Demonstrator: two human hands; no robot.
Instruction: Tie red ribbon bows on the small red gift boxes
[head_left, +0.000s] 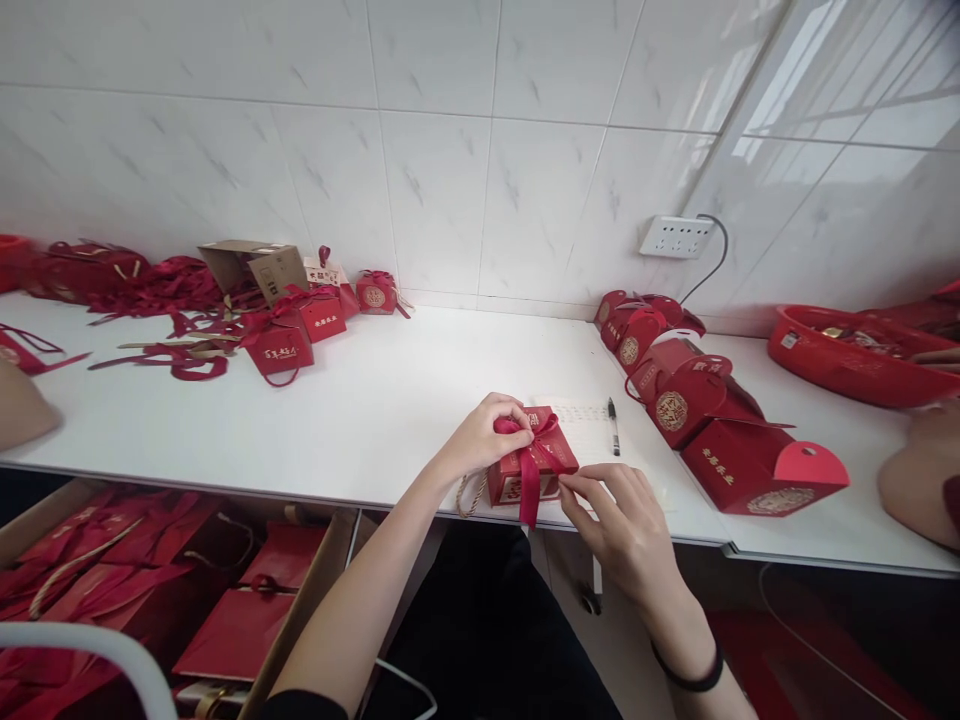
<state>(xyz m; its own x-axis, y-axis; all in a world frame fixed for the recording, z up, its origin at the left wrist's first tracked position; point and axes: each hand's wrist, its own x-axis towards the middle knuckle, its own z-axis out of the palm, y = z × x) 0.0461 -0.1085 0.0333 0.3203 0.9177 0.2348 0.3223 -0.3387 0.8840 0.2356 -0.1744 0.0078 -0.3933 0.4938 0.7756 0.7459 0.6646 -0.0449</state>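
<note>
A small red gift box [555, 450] with gold print sits at the front edge of the white table, a dark red ribbon [529, 480] tied in a bow on its top. The fingers of my left hand [487, 435] pinch the bow near its knot. My right hand [622, 515], with a black band at the wrist, pinches a ribbon end at the box's right front corner. A twisted rope handle [469, 495] hangs at the box's left side. Behind the box lie a written sheet of paper [581, 425] and a black pen [613, 427].
Red boxes [720, 440] line the right side, beside a red basin [825, 360]. Ribbons [176, 290], an open carton [277, 272] and finished boxes [279, 345] stand at the left. Below is a carton of red boxes [232, 630]. Other people's arms show at both edges.
</note>
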